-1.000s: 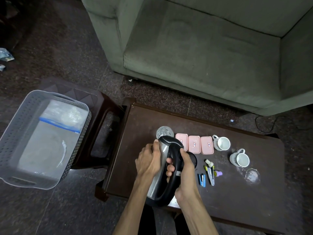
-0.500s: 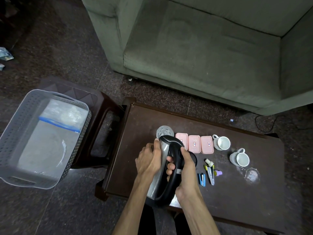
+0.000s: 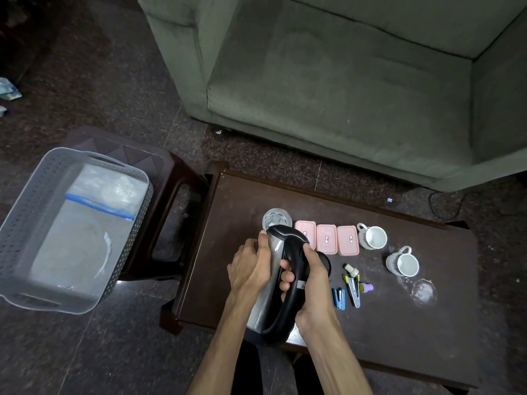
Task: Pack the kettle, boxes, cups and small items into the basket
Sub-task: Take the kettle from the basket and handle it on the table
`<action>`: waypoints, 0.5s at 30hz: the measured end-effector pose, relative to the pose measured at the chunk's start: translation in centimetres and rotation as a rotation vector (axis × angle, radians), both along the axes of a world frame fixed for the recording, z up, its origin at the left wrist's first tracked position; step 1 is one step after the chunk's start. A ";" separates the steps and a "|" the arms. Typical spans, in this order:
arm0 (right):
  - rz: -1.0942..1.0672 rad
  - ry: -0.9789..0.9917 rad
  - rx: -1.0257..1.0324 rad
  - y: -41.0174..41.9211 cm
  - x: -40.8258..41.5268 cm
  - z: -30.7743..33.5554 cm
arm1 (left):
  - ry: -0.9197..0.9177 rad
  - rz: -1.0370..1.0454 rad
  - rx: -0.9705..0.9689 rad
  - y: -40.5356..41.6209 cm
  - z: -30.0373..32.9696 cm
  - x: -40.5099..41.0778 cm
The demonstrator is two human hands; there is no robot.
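Observation:
A steel kettle (image 3: 269, 297) with a black handle hangs above the near-left part of the dark table (image 3: 399, 323). My right hand (image 3: 312, 280) grips its handle and my left hand (image 3: 249, 266) presses on its steel side. Its black base (image 3: 325, 262) peeks out behind my right hand. Three pink boxes (image 3: 326, 238) lie in a row, with two white cups (image 3: 375, 238) (image 3: 403, 263) to their right. A blue stapler (image 3: 339, 298), a clip tool (image 3: 353, 289), a small bottle (image 3: 350, 269) and a purple piece (image 3: 366, 287) lie close together. The grey basket (image 3: 17, 218) stands at the left with a plastic bag (image 3: 108, 192) inside.
A clear glass (image 3: 275, 218) stands behind the kettle, and another glass piece (image 3: 425, 292) lies at the table's right. The basket rests on a dark stool (image 3: 171, 201) left of the table. A green sofa (image 3: 342, 81) fills the far side.
The kettle and both hands have stayed almost in place, with only a slight shift of the grip. Nothing else has moved.

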State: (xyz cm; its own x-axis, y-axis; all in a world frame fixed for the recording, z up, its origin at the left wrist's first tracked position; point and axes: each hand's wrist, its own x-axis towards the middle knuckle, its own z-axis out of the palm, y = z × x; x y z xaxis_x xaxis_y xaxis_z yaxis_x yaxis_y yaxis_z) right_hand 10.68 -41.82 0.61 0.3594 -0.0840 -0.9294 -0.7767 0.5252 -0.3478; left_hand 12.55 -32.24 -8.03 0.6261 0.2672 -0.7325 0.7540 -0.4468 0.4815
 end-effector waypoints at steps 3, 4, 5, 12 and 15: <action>0.018 0.000 -0.009 0.0 -0.1 0.0 | -0.002 -0.001 -0.003 0.0 0.0 -0.2; 0.022 -0.002 -0.010 -0.1 -0.2 0.0 | -0.003 -0.001 -0.004 0.0 0.0 -0.2; 0.023 -0.005 -0.011 -0.1 -0.2 0.0 | -0.004 0.000 -0.006 0.0 0.1 -0.3; 0.025 -0.022 -0.010 -0.4 -0.8 0.0 | -0.008 0.014 -0.010 -0.2 0.1 -0.8; 0.038 -0.027 -0.012 -0.6 -1.0 -0.1 | -0.008 0.016 -0.011 -0.3 0.2 -0.9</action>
